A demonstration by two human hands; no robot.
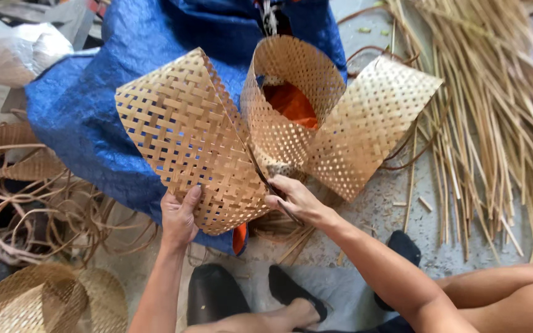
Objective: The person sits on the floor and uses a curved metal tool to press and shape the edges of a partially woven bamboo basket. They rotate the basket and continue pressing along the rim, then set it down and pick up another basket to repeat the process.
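A woven bamboo mat [217,135], pale tan and folded into upright curving panels, stands at the middle of the scene, just beyond both hands. Its left panel spreads flat and tilted; the middle panel curls into a cone with something orange [291,103] showing inside; the right panel fans out toward the far right.

The left hand [179,216] grips the near lower edge of the left panel, thumb over the weave and fingers hidden behind it, so it is closed on the mat. The right hand [294,198] sits just right of that, at the fold where the panels meet, closed around the handles of dark scissors [266,180], whose blades point up and away along the edge of the left panel.

Behind the mat lies a crumpled blue tarp [87,117], spreading to the far left. On the right, a heap of loose bamboo strips [495,123] fans across the grey floor [396,203]. On the left lie tangled loops of thin cane [38,209], and at the near left corner a round woven basket [44,302]. Black sandals [214,295] sit near the person's bare legs at the near edge.
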